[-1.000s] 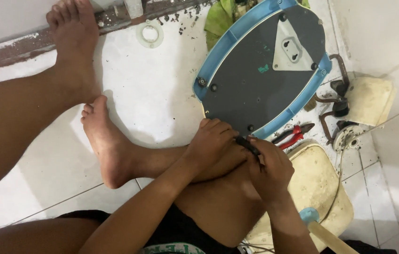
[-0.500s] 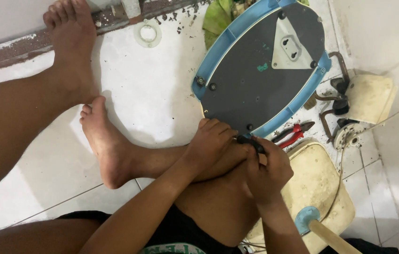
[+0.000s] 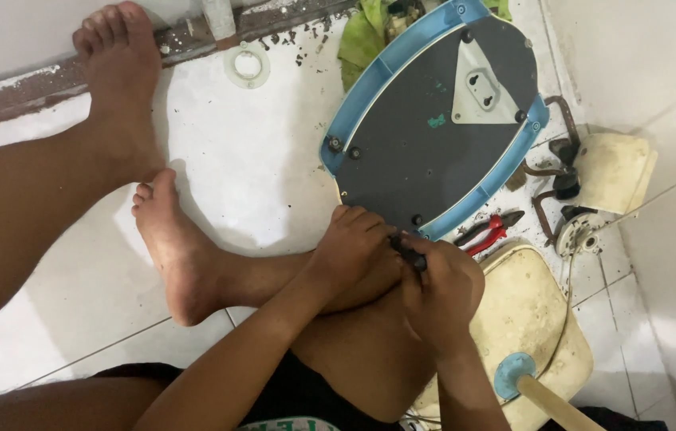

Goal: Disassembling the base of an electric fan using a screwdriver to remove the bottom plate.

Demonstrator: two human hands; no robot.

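Observation:
I sit on a white tiled floor with my legs bent. My left hand [image 3: 351, 254] rests on my knee with curled fingers, touching a small black part [image 3: 409, 252]. My right hand [image 3: 443, 291] is closed around that same black part from the right; both hands pinch it between them. Just beyond the hands lies an oval grey base plate with a blue rim [image 3: 433, 128], its near edge almost touching my left fingers. What exactly the black part is, I cannot make out.
Red-handled pliers [image 3: 488, 233] lie right of the plate. A yellowed plastic housing [image 3: 533, 319] sits under my right forearm, another cream piece [image 3: 613, 172] with rusty metal brackets at the right. A clear ring [image 3: 247, 64] and green cloth [image 3: 362, 36] lie near the far wall ledge.
Both hands stay together on the black part, with only small finger shifts. The view has moved slightly; the plate and tools have not moved.

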